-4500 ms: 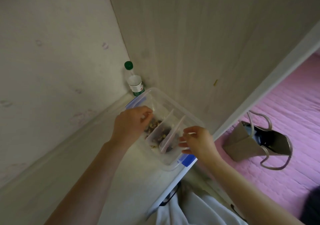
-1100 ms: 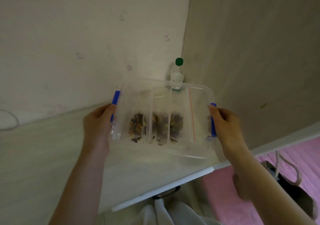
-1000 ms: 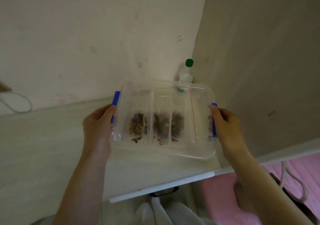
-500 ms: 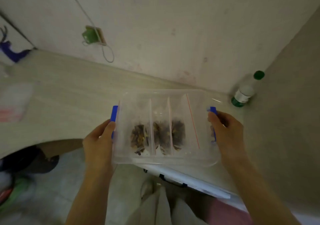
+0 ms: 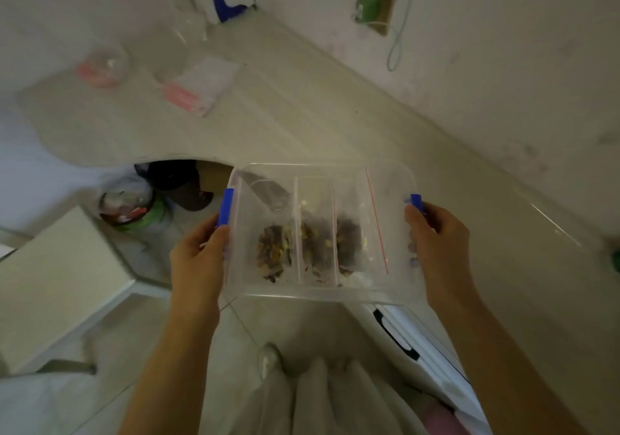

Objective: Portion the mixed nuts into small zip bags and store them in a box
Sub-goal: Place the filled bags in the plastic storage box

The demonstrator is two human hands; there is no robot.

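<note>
Now the box [image 5: 318, 295] has been lifted from the far corner of the worktop [image 5: 302, 115] and is held in the air over the worktop's front edge. It is gripped at its blue end clips by the left hand [image 5: 198, 260] and right hand [image 5: 443, 250], set well apart. Filled bags [image 5: 315, 243] are seen standing inside, so portioning is judged largely done.

- A clear rectangular plastic box with blue side clips [image 5: 318, 295] is held off the pale wooden desk [image 5: 318, 115], at its front edge, gripped at each short side by the left hand [image 5: 198, 256] and the right hand [image 5: 439, 250].
- Small clear zip bags of brown mixed nuts [image 5: 317, 243] are stood upright side by side inside it; a red zip line is seen on the rightmost.
- A blurred stack of flat clear zip bags with pink strips [image 5: 201, 89] is laid on the desk's far left part.
</note>
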